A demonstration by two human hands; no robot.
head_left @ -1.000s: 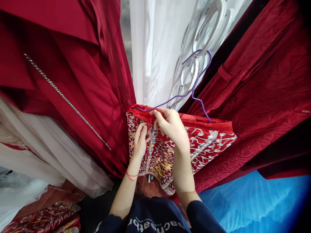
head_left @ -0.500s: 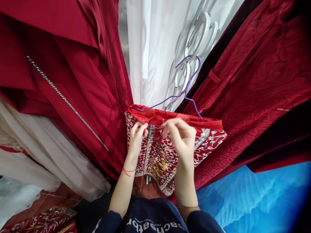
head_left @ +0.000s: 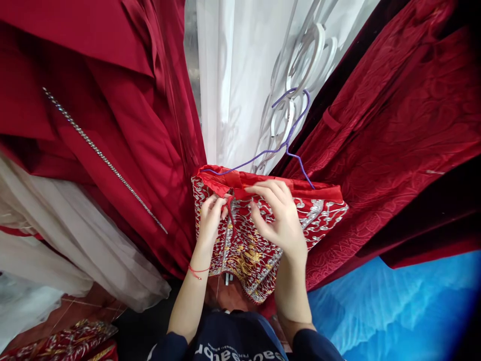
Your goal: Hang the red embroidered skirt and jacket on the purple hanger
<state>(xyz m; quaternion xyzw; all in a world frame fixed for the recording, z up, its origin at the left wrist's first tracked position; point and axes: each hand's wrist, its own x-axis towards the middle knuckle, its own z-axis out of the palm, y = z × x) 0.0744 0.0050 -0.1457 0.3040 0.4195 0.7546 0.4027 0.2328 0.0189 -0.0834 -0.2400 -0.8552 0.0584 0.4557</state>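
A red skirt [head_left: 323, 213] with silver and gold embroidery hangs from a purple wire hanger [head_left: 289, 140] in front of me. At its waistband a thin red ribbon tie [head_left: 230, 210] hangs down. My left hand [head_left: 210, 223] pinches that ribbon just under the waistband. My right hand [head_left: 280, 215] is beside it, fingers curled at the ribbon's other end against the embroidered cloth. Both wrists cover part of the skirt's front.
Dark red gowns [head_left: 112, 135] hang on the left, one with a rhinestone strip [head_left: 101, 155]. Red velvet robes [head_left: 394, 125] hang on the right, white fabric [head_left: 240, 75] and a white scrolled rail behind. Blue plastic [head_left: 383, 311] lies at lower right, white tulle [head_left: 67, 250] at lower left.
My right hand went from the waistband, out and away from the cloth, then back onto the tie. The left hand stayed pinched at the ribbon. The view shifted slightly.
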